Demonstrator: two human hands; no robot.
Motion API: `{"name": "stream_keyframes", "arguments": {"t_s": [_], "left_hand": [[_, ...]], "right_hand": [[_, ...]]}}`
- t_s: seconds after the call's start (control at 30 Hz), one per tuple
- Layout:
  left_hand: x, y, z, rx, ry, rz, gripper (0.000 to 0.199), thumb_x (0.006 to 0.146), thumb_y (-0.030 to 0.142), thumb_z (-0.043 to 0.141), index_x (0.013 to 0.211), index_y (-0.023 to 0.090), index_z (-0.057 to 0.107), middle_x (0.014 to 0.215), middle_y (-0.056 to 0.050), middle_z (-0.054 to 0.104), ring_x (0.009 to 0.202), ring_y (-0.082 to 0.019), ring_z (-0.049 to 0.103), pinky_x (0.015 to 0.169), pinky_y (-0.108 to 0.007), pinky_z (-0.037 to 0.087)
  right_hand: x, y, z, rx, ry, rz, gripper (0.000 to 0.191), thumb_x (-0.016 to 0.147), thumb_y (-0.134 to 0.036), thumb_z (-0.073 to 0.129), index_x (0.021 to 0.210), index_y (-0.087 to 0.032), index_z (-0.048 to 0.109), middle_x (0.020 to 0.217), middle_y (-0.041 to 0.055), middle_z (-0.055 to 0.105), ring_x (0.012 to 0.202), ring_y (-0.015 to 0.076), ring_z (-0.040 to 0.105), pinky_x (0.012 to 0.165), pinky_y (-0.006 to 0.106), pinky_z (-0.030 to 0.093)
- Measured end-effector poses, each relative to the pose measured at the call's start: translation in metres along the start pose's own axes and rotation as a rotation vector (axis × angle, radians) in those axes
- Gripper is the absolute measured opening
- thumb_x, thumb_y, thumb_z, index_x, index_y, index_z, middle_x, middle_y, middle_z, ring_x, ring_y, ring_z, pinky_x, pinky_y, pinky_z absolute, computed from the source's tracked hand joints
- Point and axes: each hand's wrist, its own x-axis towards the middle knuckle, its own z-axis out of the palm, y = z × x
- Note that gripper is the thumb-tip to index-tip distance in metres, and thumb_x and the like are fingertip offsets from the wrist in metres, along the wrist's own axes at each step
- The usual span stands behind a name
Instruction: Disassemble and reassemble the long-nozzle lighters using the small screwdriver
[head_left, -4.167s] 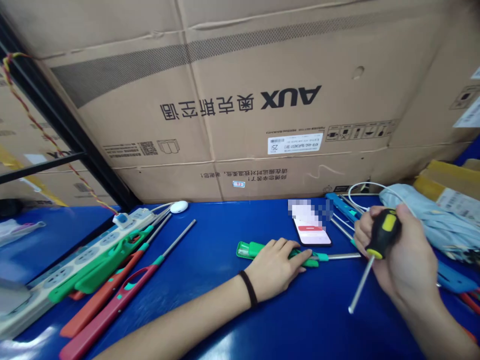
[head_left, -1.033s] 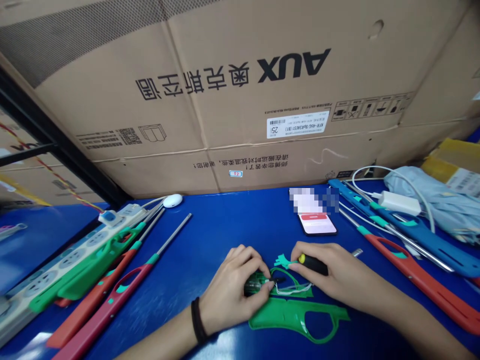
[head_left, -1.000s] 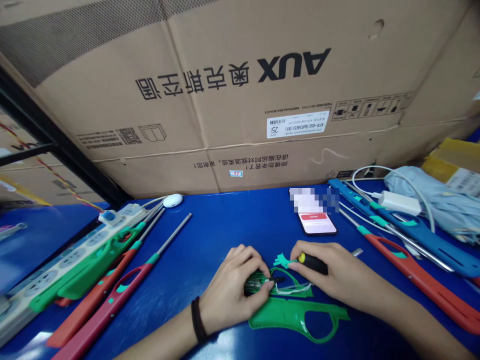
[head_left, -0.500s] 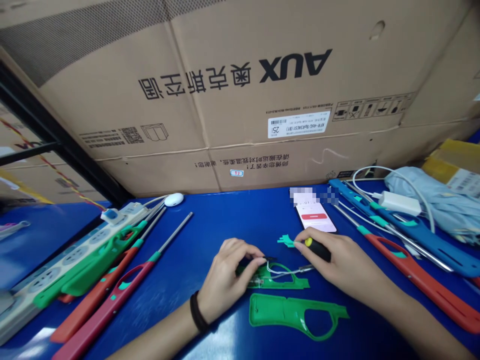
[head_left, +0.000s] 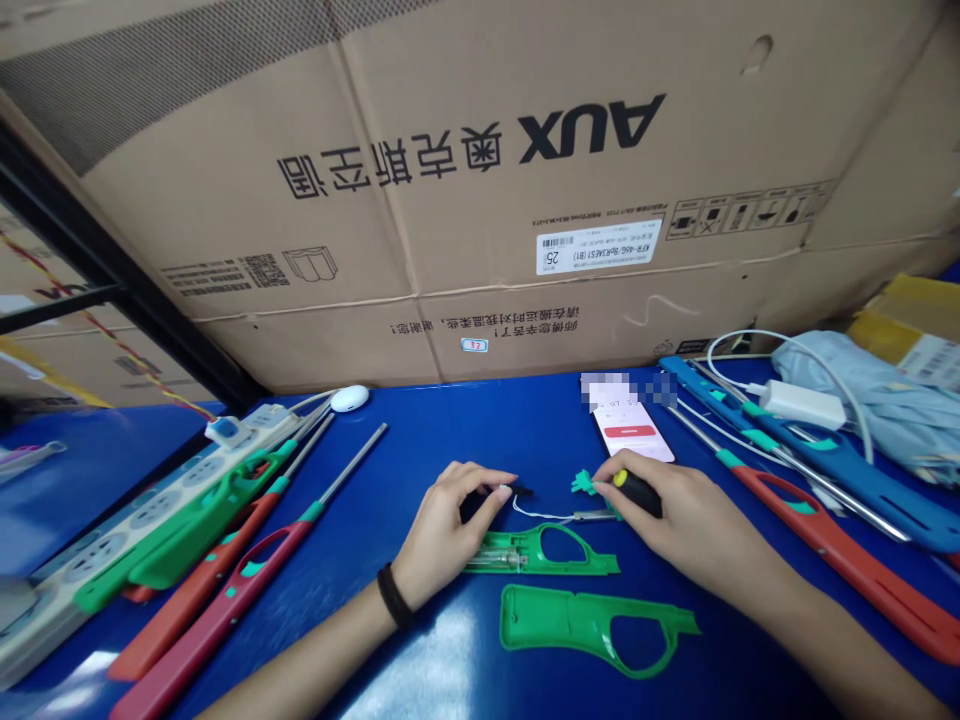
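Between its thumb and index finger, my left hand (head_left: 450, 520) pinches a small black part (head_left: 523, 490) with a thin white wire (head_left: 536, 513). The wire runs to a short metal piece (head_left: 592, 515) near my right hand (head_left: 660, 500). That hand is closed around a black screwdriver-like handle (head_left: 641, 494) with a yellow end. Its fingertips pinch teal plastic pieces (head_left: 582, 482). A green lighter shell half (head_left: 600, 562) with a clear tank inside lies below, partly covered by my left hand. The other green shell half (head_left: 555, 620) lies nearer me, hollow side up.
Several long lighters, including a red one (head_left: 217, 615) and an orange one (head_left: 840, 550), lie at both sides. A power strip (head_left: 90, 560) stands left, a phone (head_left: 634, 425) and a white adapter (head_left: 802, 405) right. A large cardboard box (head_left: 450, 250) closes off the back.
My left hand has lifted the black part and wire up and left, away from the green shell half, exposing more of the clear tank. The teal pieces have shifted slightly right.
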Motion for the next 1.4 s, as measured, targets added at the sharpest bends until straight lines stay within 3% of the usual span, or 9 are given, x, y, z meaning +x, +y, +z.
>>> {"name": "stream_keyframes", "arguments": {"t_s": [0.13,0.23,0.3,0.5,0.67,0.77,0.97,1.27,1.4], "left_hand": [[0.0,0.003,0.0,-0.007,-0.02,0.015,0.018,0.089,0.028,0.054,0.101,0.025,0.067,0.092,-0.003,0.068,0.087,-0.019,0.059,0.081,-0.037,0.045],[0.0,0.002,0.0,0.01,-0.016,0.006,0.016,0.088,0.027,0.056,0.1,0.026,0.067,0.091,-0.003,0.068,0.086,-0.019,0.059,0.082,-0.037,0.044],[0.0,0.001,0.001,0.04,-0.014,0.001,0.016,0.088,0.027,0.056,0.1,0.026,0.067,0.091,-0.002,0.067,0.086,-0.019,0.059,0.083,-0.038,0.043],[-0.005,0.007,-0.002,0.197,0.154,0.094,0.026,0.088,0.028,0.056,0.113,0.027,0.06,0.107,-0.004,0.06,0.101,-0.022,0.053,0.093,-0.043,0.036],[-0.012,0.018,-0.003,0.248,0.113,0.314,0.029,0.083,0.033,0.063,0.112,0.028,0.06,0.101,-0.001,0.064,0.094,-0.018,0.057,0.106,-0.046,0.022],[-0.01,0.014,-0.002,0.282,0.086,0.235,0.027,0.086,0.027,0.058,0.112,0.029,0.06,0.103,-0.001,0.064,0.097,-0.019,0.057,0.106,-0.047,0.021],[0.001,-0.004,-0.002,0.197,0.03,-0.053,0.018,0.084,0.024,0.059,0.099,0.031,0.067,0.101,0.0,0.064,0.097,-0.022,0.056,0.092,-0.045,0.035],[0.001,-0.001,-0.003,0.185,0.028,-0.081,0.006,0.078,0.032,0.068,0.085,0.031,0.069,0.095,0.001,0.062,0.094,-0.021,0.054,0.091,-0.044,0.031],[0.0,0.001,-0.003,0.179,0.0,-0.061,0.011,0.075,0.034,0.072,0.085,0.033,0.069,0.096,0.002,0.062,0.094,-0.021,0.054,0.094,-0.044,0.028]], "right_hand": [[0.0,-0.007,-0.001,0.269,0.018,0.088,0.014,0.082,-0.036,0.055,0.079,-0.023,0.058,0.073,-0.0002,0.067,0.062,0.0157,0.062,0.056,0.025,0.045],[0.0,-0.012,-0.004,0.456,-0.095,0.149,0.019,0.081,-0.039,0.056,0.077,-0.021,0.057,0.05,-0.0053,0.054,0.043,0.0104,0.049,0.044,0.022,0.038],[0.0,-0.014,-0.007,0.519,-0.167,0.157,0.02,0.08,-0.04,0.057,0.078,-0.02,0.057,0.044,-0.0078,0.045,0.04,0.0093,0.045,0.042,0.021,0.035],[-0.002,-0.015,-0.01,0.56,-0.267,0.148,0.021,0.081,-0.041,0.058,0.079,-0.019,0.057,0.045,-0.0079,0.044,0.04,0.0075,0.042,0.041,0.019,0.033],[-0.007,-0.019,-0.007,0.509,-0.297,0.129,0.02,0.08,-0.04,0.059,0.076,-0.02,0.057,0.056,-0.0056,0.048,0.046,0.0076,0.044,0.043,0.018,0.034],[-0.008,-0.02,-0.005,0.384,-0.221,0.092,0.017,0.079,-0.037,0.06,0.073,-0.021,0.06,0.061,-0.0032,0.056,0.054,0.0103,0.05,0.048,0.02,0.038],[-0.004,-0.01,-0.002,0.15,-0.049,0.091,0.013,0.079,-0.035,0.056,0.077,-0.027,0.065,0.076,-0.0013,0.069,0.071,0.0177,0.063,0.062,0.025,0.046],[-0.003,-0.003,0.006,0.006,-0.104,0.074,0.008,0.079,-0.033,0.058,0.085,-0.03,0.061,0.082,-0.0043,0.071,0.075,0.0193,0.066,0.064,0.027,0.047],[-0.002,-0.004,0.011,0.009,-0.072,0.061,0.017,0.078,-0.039,0.061,0.091,-0.028,0.056,0.082,-0.0038,0.07,0.076,0.0185,0.067,0.062,0.026,0.047]]}}
